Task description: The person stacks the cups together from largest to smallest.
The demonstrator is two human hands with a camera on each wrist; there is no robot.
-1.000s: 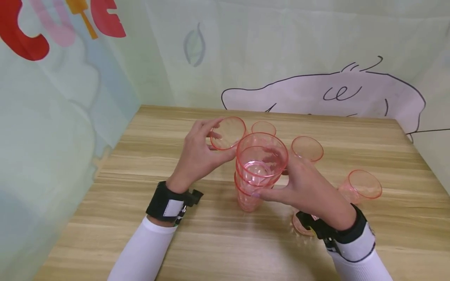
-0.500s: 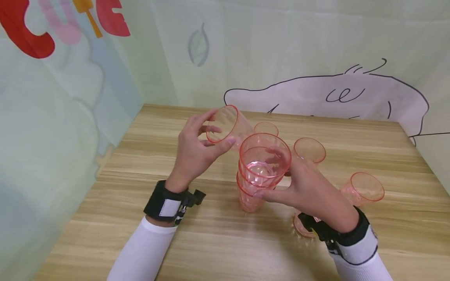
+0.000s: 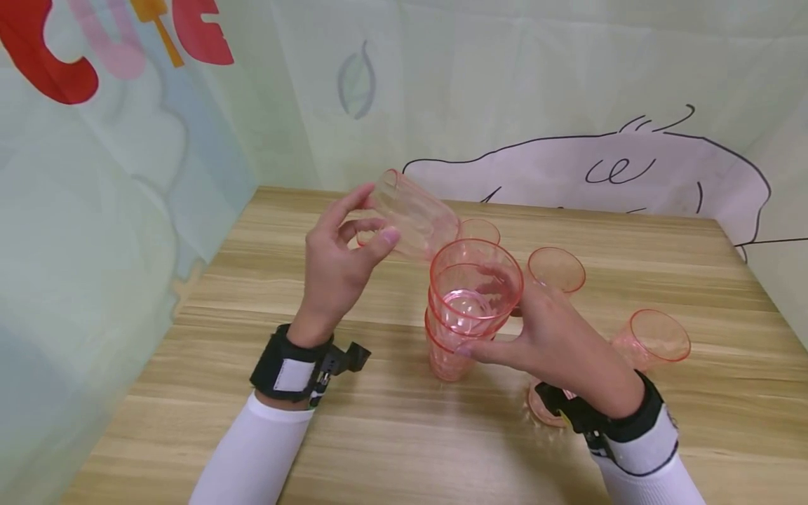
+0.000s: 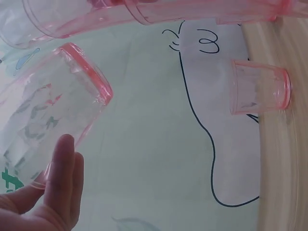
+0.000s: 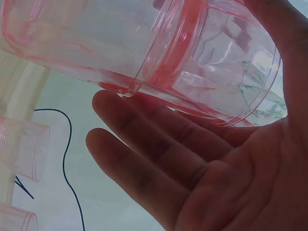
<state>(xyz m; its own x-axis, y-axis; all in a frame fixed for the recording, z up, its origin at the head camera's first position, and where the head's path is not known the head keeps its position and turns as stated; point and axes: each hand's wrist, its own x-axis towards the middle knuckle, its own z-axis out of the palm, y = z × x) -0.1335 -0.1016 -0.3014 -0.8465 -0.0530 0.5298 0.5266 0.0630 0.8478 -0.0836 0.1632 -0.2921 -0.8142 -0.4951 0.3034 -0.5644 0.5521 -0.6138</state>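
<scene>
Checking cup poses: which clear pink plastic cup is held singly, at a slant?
The clear pink plastic cup in the left hand; the right hand holds a nested pink stack, and cups on the wooden table are unheld.

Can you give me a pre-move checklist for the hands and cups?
1. Left hand holding the single cup: ok.
2. Single cup upright: not ok, tilted, its mouth toward the left hand.
3. Single cup over the stack's mouth: not ok, off to the left of the stack.
4. Right hand gripping the stack: ok.
5. Stack resting on the table: cannot tell, contact isn't clear.
6. Nearest cup upright: cannot tell, mostly hidden.
</scene>
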